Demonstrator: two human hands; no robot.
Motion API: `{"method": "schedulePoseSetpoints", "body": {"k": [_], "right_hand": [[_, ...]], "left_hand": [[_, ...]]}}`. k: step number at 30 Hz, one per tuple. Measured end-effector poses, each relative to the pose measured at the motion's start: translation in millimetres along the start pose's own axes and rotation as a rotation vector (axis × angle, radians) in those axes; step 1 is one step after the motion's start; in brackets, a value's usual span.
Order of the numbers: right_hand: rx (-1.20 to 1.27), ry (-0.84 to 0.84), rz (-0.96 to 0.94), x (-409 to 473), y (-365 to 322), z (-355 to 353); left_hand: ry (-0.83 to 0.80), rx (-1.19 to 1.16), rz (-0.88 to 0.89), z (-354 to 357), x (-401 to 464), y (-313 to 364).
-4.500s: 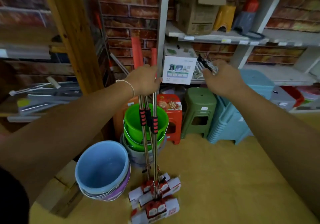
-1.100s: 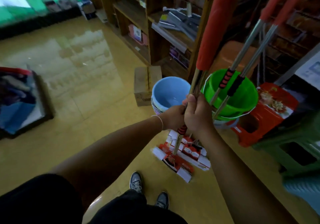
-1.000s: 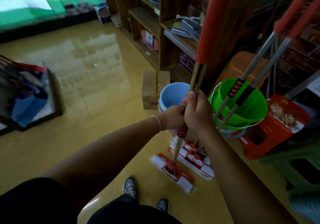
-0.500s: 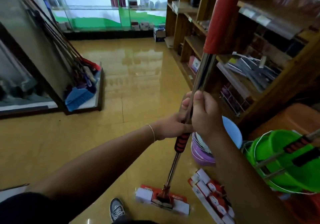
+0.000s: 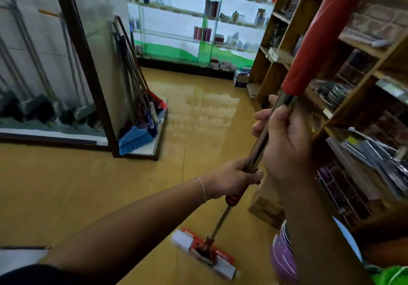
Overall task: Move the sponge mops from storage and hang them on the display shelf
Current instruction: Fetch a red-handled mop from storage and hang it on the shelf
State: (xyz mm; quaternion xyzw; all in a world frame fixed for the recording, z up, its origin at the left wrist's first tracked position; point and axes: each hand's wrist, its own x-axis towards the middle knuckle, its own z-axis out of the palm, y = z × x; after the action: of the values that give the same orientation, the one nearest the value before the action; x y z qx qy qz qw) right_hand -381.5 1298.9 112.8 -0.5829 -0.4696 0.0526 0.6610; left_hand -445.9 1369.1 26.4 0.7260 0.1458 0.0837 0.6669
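A: Head view: what were the hazards at this moment?

B: The mop (image 5: 260, 152) was long. Its red upper sleeve rose close to the wooden shelf (image 5: 375, 50) on the right, so a swing could probably have struck the stock there. The head, wrapped in packaging, hung just above the floor (image 5: 88, 185) and could have caught on the stacked basins (image 5: 282, 260) beside it.

A: And the hands?

B: The left hand (image 5: 234, 178) was wrapped round the steel shaft just above the black-and-red collar. The right hand (image 5: 284, 143) was clasped round the shaft higher up, below the sleeve. Neither was released.

A: Location?

B: In the aisle, between the shelf and the broom rack (image 5: 136, 99).
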Motion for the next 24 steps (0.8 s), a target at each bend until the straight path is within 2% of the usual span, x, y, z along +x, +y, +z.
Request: {"method": "schedulePoseSetpoints", "body": {"k": [8, 13, 24], "right_hand": [[0.141, -0.263, -0.073, 59, -22, 106], [0.239, -0.378, -0.099, 92, -29, 173], [0.432, -0.592, -0.129, 172, -2, 312]], "left_hand": [[0.158, 0.129, 0.085, -129, -33, 35], [0.312, 0.197, 0.109, -203, -69, 57], [0.576, 0.159, 0.121, -349, -84, 49]]}}
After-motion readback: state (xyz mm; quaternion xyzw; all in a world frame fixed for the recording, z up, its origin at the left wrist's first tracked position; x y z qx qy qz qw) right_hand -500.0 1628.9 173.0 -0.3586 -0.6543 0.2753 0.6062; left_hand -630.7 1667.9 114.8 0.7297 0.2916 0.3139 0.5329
